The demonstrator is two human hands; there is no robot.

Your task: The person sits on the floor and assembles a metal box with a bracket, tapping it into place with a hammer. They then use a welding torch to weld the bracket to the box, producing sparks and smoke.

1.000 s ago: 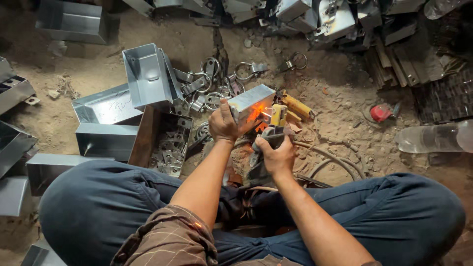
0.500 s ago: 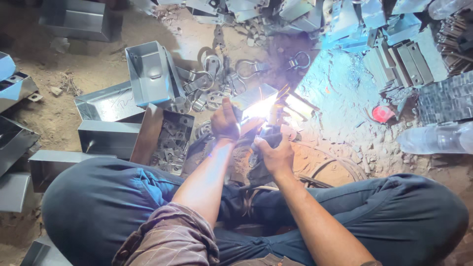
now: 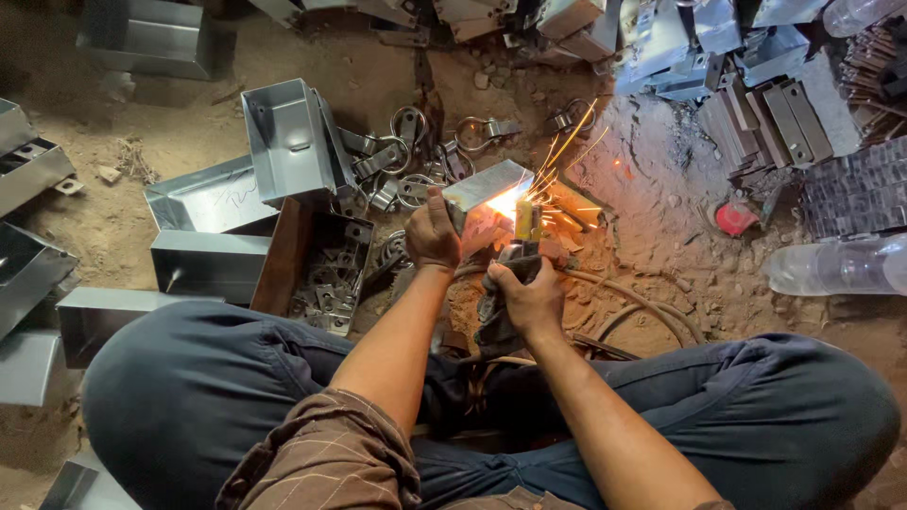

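Sparks fly off the metal box (image 3: 487,187) on the dirt floor (image 3: 661,189) before your crossed legs; your left hand (image 3: 433,231) grips its near edge, your right hand (image 3: 531,295) is closed around the welding holder (image 3: 515,264), metal clamps (image 3: 406,161) scattered just behind

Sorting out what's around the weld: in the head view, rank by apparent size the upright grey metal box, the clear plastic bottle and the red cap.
1. upright grey metal box
2. clear plastic bottle, partly cut off by the frame edge
3. red cap

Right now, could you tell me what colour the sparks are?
Bright orange-yellow sparks, seen in the head view.
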